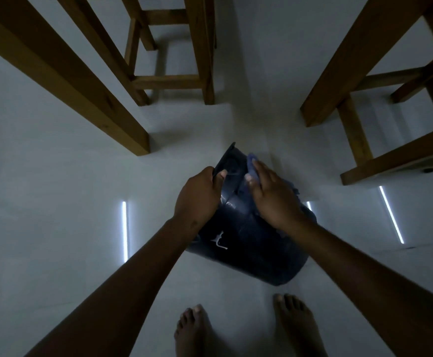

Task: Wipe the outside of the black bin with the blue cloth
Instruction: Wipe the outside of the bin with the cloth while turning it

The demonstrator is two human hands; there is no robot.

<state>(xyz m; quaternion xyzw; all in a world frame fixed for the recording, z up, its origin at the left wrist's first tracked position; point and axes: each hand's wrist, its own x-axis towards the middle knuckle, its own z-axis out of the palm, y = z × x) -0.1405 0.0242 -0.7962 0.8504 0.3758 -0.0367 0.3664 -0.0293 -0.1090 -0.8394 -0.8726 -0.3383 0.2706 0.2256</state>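
1 view only, the head cam, looking down at a pale floor [56,176] in dim light. The black bin [249,243] is seen tipped over on the floor just ahead of 2 bare feet [195,328], its open mouth turned away from the person and its base nearest them. A white mark [219,242] is visible on the side facing up.

The left hand [197,197] is closed on the bin's rim at the far left, thumb over the edge, so the bin is steadied. The right hand [272,194] is laid flat, fingers spread narrow, on the blue cloth [252,164], which is pressed against the upper wall near the rim; more cloth is bunched under the palm and out past the right edge of the hand.

Progress, as judged: wiping is underway, approx. mid-task at best. The cloth is in contact w/ the top-right part of the outer wall only. No clear diff. between wiped and unwiped areas can be made out in this light, so what is done can't be told. The side near the white mark, the base end and the underside resting on the floor are probably left; the bin would need to be rolled for those.

Wooden furniture legs [63,73] stand well apart, beyond the bin.
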